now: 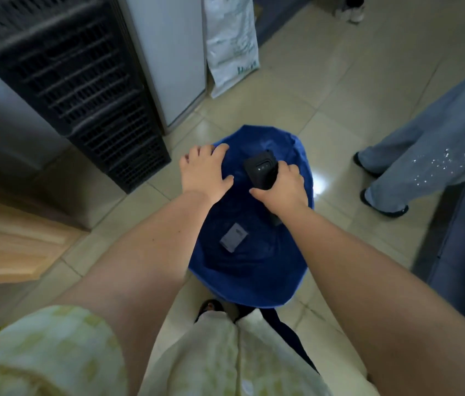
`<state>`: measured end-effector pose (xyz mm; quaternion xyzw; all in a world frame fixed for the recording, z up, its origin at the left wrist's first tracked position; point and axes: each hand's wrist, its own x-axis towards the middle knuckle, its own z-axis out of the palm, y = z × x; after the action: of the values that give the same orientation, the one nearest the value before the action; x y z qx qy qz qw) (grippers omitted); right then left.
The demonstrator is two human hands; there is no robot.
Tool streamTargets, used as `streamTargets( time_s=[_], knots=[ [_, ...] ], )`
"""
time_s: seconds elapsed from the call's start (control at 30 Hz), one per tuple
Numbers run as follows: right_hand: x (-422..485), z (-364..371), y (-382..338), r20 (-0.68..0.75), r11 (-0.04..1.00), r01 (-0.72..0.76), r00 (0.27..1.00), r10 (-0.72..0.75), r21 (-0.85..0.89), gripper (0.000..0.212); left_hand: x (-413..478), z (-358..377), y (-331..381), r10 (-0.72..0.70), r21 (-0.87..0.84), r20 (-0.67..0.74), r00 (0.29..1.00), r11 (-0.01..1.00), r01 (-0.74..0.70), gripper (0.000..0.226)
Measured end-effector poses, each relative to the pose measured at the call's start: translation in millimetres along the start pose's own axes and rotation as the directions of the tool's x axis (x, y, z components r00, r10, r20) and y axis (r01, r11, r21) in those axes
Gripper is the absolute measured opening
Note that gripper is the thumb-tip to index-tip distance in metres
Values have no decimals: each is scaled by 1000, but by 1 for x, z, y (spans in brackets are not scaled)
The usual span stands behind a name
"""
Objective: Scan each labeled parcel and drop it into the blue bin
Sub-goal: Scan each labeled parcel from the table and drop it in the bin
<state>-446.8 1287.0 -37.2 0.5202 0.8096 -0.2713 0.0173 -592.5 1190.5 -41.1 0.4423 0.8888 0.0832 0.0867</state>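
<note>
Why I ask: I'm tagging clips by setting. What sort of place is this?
Probably a parcel depot's indoor back room: the right hand holds a handheld scanner over a blue bin with a small grey parcel inside, and stacked black crates stand on the tiled floor.

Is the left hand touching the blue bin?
Touching. The head view shows the left hand gripping the rim of the blue bin, fingers curled over its edge.

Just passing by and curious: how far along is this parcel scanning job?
One grey parcel already lies in the blue bin. The right hand grips the scanner; the left hand holds the bin's rim. No waiting parcels show, so what is left cannot be told.
</note>
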Motion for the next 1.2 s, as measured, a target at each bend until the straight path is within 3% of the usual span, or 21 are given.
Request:
streamTargets(
  time_s=[0.27,0.47,0.73,0.8,0.93,1.13,1.2],
  knots=[
    [-6,-116,-69,-59,937,344,936,-347,-58,70,-9,-141,-2,-49,52,-254,966,997,64,66],
    [-17,-169,-132,-94,815,575,817,-569,72,64,-54,-225,-14,-266,-25,-471,841,957,289,67],
    [-102,-183,-228,-11,498,856,504,-864,141,90,-196,-305,-47,-564,-144,-633,531,759,634,64],
    [-139,-178,-246,2,418,892,424,-905,170,85,-243,-312,-54,-607,-167,-662,440,692,702,63],
    [-224,-162,-274,60,233,950,226,-972,210,68,-345,-323,-54,-684,-202,-685,251,509,837,66],
    [-370,-131,-295,101,-57,976,-80,-992,212,66,-509,-333,-39,-709,-295,-702,-69,201,934,68],
    [-421,-120,-295,90,-192,970,-207,-974,149,75,-565,-330,-30,-694,-329,-699,-172,99,939,66]
  ],
)
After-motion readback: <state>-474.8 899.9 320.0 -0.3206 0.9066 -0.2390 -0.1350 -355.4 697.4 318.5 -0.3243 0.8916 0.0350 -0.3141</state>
